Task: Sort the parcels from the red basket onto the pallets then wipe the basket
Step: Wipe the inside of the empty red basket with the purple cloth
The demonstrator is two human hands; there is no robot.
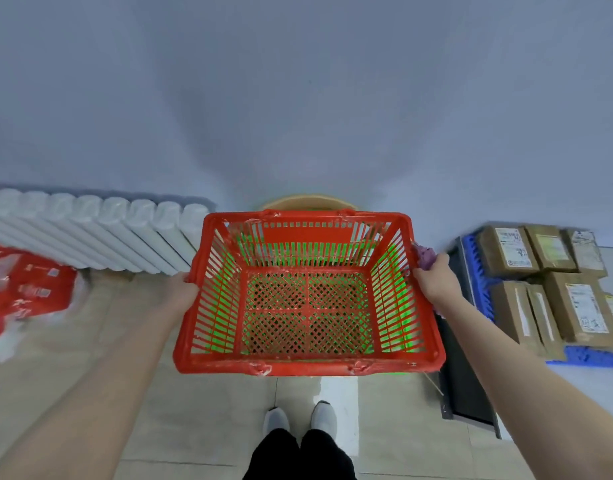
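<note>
Both hands on the basket (308,367): left hand (182,289) curls round the left rim, right hand (433,280) grips the right rim with a bunched purple cloth (424,252) pinched under the fingers. It's held out level in front of the person, above the shoes (276,419). Below the basket, pale beige tiled floor (159,393); beyond it, a plain grey-blue wall (298,98). Left of the basket runs a white ribbed radiator (90,230), and further left a red printed bag (28,285), blurred and cut by the frame edge. Right of the basket, brown cardboard parcels (505,252) with white labels sit packed on a blue gridded pallet (589,355), a dark flat panel (464,386) in between. Now the basket itself: red plastic, slatted walls, lattice bottom, white scuffs along the rim. Something green shows through the slats, can't tell what. Just behind its far rim peeks a rounded tan wooden edge (308,201), mostly hidden. Label print is unreadable.
</note>
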